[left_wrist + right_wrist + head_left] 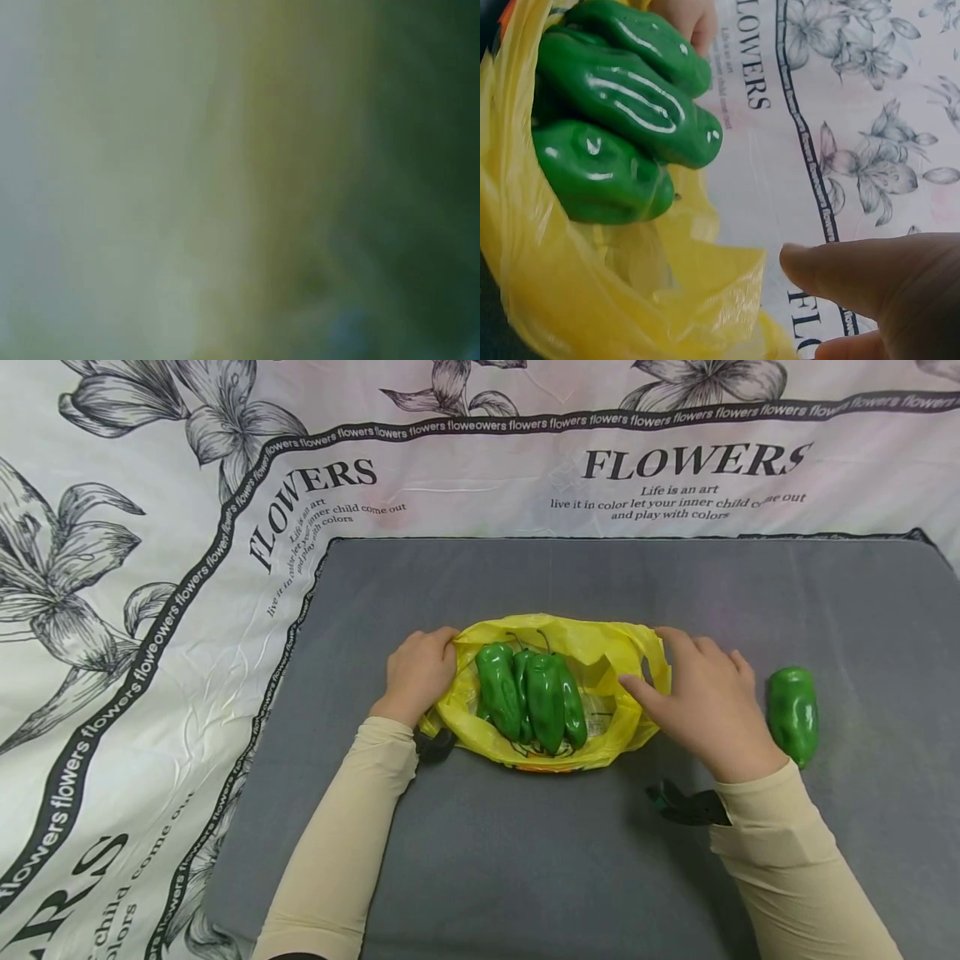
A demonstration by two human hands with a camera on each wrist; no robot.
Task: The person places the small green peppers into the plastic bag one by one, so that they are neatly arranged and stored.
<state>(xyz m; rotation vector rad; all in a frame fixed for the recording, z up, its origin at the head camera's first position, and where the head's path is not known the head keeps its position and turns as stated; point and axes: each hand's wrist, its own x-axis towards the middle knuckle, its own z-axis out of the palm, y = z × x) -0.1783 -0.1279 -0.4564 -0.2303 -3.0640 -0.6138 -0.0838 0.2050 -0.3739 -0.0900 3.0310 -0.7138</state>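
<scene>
A yellow plastic bag (pixel 600 639) lies with its mouth spread wide on the grey table. Several glossy green peppers (pixel 545 697) sit side by side in its left part, two thin stems at their far end. My left hand (pixel 420 672) grips the bag's left edge, thumb against its rim. At the opposite side, my right hand (pixel 712 710) has its fingertips right at the rim near a handle loop, with the thumb (pixel 847 274) stretched out and apart from the fingers. The left wrist view is only a close blur.
One more green pepper (pixel 792 714) lies on the grey tabletop (pixel 525 860) just right of my right hand, partly behind the wrist. A white cloth (pixel 480 485) printed with flowers and lettering borders the table at the back and left. Dark wrist-worn gear (pixel 690 806) sticks out below the right hand.
</scene>
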